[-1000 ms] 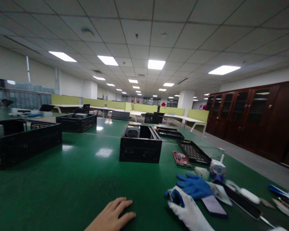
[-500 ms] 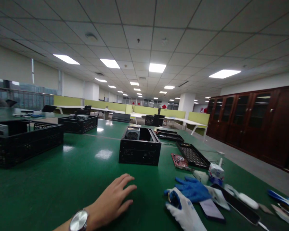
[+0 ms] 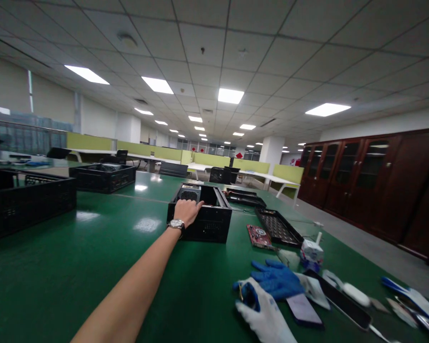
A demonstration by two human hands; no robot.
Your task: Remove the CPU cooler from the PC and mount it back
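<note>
My left hand (image 3: 188, 211), bare and wearing a wristwatch, is stretched forward onto the near top edge of a black computer case (image 3: 210, 226). Its fingers bend over that edge beside the grey power supply (image 3: 190, 192) inside, and their tips are hidden; the thumb points right. At the lower right, my right hand (image 3: 266, 312) wears a white glove with a blue palm. Its fingers are curled round a thin gold-coloured thing too small to name. Close behind it lies a blue-coated glove (image 3: 279, 281), with a phone (image 3: 303, 309) by its cuff.
A red graphics card (image 3: 259, 236) and a black perforated panel (image 3: 279, 226) lie right of the case. Farther right stand a small white-and-blue container (image 3: 311, 255) and a long dark tray (image 3: 339, 297). Other cases (image 3: 103, 178) sit at left on the green table (image 3: 103, 267).
My left hand has moved forward from above the bare table to the near edge of the case. The right hand has stayed in place on the table while the view shifted slightly.
</note>
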